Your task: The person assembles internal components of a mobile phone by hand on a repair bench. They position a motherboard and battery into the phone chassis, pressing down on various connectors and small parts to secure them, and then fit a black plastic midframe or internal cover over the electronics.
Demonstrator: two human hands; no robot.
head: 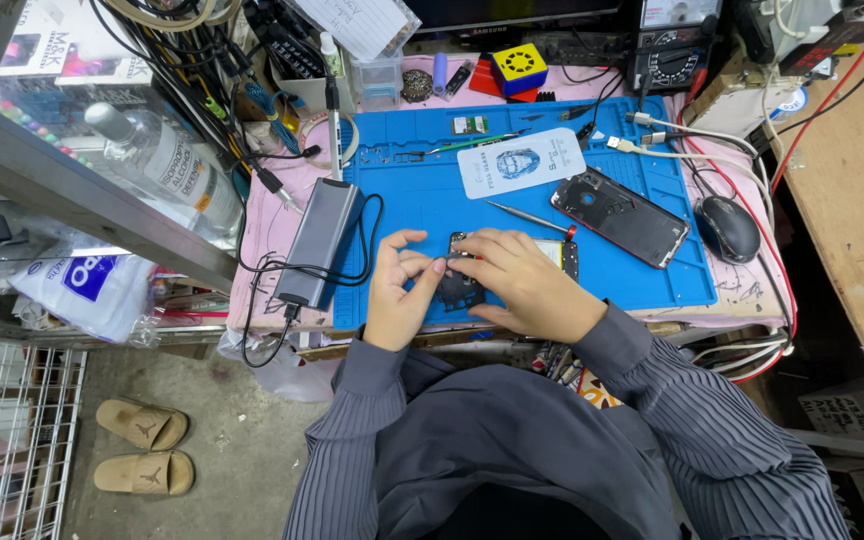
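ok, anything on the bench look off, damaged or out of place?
Nothing looks spilled or broken. The red phone body lies opened and slanted on the blue mat, which fits repair work. Both hands, left hand and right hand, are on a dark phone part. Cables at the upper left are tangled.

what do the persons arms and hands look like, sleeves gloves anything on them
Both arms are covered by long sleeves of dark grey, finely ribbed or pleated fabric that end at the wrists. The left hand and right hand are bare, with no gloves. No rings, watch or markings can be made out.
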